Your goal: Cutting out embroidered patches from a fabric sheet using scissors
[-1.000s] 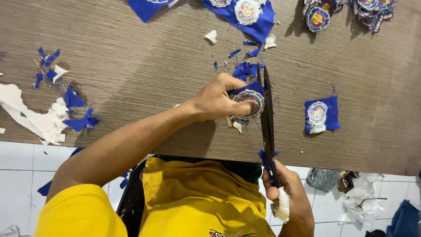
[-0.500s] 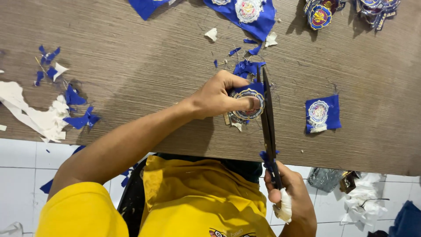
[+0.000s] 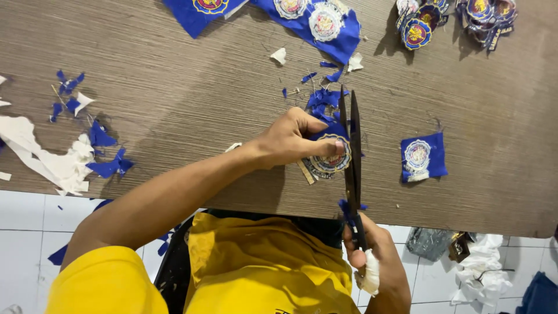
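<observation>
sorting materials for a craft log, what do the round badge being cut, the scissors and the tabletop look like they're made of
Round badge: likely embroidered cloth, matte blue with stitched-looking rings; frayed blue scraps lie nearby.
Scissors: dark, dull blades, probably metal; the handles are hidden in the right hand.
Tabletop: brown with fine straight grain lines, looks like wood laminate, low sheen; could be real veneer.

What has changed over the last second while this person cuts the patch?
Very little. The scissors and the round patch sit slightly higher in view. The left hand still pins the patch to the table; the right hand keeps the scissor handles. The scraps lie unmoved.
</observation>
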